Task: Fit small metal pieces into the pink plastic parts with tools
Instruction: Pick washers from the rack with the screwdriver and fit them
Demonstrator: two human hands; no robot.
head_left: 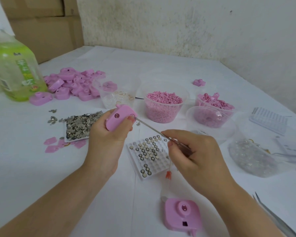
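Head view: left hand (108,141) grips smooth pink housing (120,118) (rounded); right hand (191,151) pinches thin steel tweezers (154,130).

**Pink parts, metal pieces, tools: positions**

We note one pink part (120,118) gripped in the left hand (106,139), tilted, with a small round hole on its face. A thin metal tool (154,130), pinched in the right hand (193,151), slants up-left, and its tip meets the part's right edge. A second part (182,213) lies flat near us, round boss up, with a dark square slot on its near side. A pile (72,85) of like parts sits far left, and a lone part (198,82) far right. Silvery stamped pieces (79,125) are heaped on a white tray (66,134), a few spilled beside it. Round metal pieces (148,152) fill some cells of a white grid (162,161) under the tool. Tweezers (277,218) lie at lower right.
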